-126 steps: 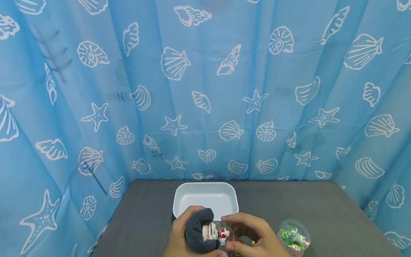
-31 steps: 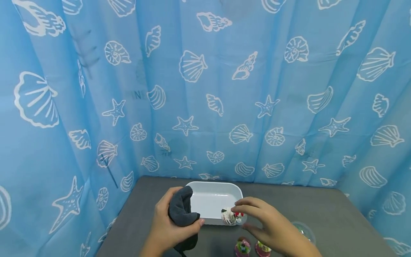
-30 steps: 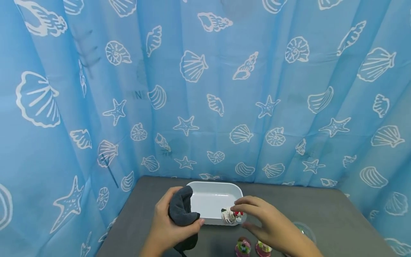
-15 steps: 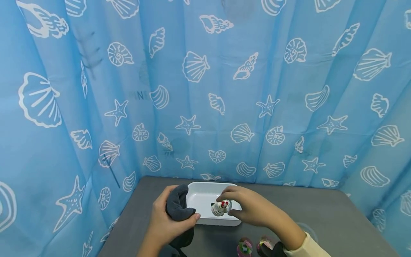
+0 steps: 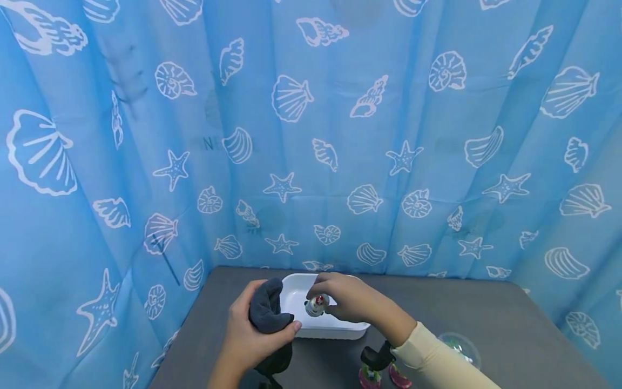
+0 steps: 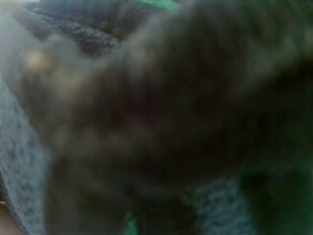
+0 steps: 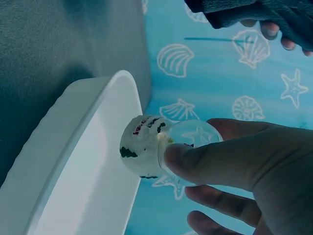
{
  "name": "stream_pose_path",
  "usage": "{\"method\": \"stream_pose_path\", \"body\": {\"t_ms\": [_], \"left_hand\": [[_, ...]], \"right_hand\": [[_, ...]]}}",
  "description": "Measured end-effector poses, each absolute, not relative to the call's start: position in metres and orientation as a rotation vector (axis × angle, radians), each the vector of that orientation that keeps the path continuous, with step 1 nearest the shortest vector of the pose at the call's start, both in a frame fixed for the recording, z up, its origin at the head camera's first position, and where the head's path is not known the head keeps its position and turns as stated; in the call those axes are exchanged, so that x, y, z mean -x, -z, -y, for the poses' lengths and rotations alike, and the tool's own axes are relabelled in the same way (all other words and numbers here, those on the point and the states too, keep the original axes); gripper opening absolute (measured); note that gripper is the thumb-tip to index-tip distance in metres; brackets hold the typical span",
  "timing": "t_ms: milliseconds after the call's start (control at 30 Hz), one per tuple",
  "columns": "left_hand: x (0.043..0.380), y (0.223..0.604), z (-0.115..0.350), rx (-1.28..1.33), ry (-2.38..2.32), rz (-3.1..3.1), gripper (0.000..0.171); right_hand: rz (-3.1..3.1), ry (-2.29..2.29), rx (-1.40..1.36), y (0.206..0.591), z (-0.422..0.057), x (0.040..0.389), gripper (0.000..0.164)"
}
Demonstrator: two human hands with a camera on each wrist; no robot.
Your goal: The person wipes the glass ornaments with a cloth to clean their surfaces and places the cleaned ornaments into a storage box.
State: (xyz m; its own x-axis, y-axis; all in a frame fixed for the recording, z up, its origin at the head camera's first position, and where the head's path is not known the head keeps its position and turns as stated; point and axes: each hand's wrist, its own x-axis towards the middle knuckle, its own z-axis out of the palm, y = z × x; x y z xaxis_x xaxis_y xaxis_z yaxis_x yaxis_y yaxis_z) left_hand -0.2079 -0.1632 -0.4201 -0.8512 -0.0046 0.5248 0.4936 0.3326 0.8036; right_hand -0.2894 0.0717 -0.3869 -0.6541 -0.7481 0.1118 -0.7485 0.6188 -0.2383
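My right hand (image 5: 347,297) grips a small snow globe (image 5: 316,307) with a white, patterned base and a bit of red inside. In the head view it overlaps the inside of the white tray (image 5: 335,333). The right wrist view shows the thumb and fingers round the clear dome, the white base (image 7: 139,147) pointing toward the tray (image 7: 105,152). Left of that, my left hand (image 5: 257,329) holds a folded dark grey cloth (image 5: 267,308), thumb along its lower edge. Blurred dark cloth (image 6: 24,161) fills most of the left wrist view.
Two small pink-based ornaments (image 5: 370,378) stand in front of the tray, partly hidden by the right wrist's black camera (image 5: 378,356). A larger clear globe (image 5: 459,346) sits to the right, partly behind the sleeve. A blue shell-print curtain (image 5: 311,135) hangs behind the grey table (image 5: 437,302).
Earlier the snow globe was against the cloth between both hands. Since then the right hand has carried it from the tray's front right edge leftward over the tray. The left hand keeps the cloth.
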Motion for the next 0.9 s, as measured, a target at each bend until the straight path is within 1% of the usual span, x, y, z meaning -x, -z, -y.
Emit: {"method": "stream_pose_path", "body": {"t_ms": [300, 567, 900], "left_hand": [[0.206, 0.417, 0.168, 0.411, 1.553, 2.181, 0.067], [0.204, 0.415, 0.17, 0.44, 1.598, 2.155, 0.066], [0.205, 0.417, 0.173, 0.441, 1.575, 2.153, 0.065]], "right_hand": [[2.847, -0.242, -1.307, 0.399, -0.047, 0.306, 0.038], [2.922, -0.294, -1.311, 0.414, -0.038, 0.318, 0.036], [2.93, -0.285, -1.304, 0.429, -0.03, 0.33, 0.04]]}}
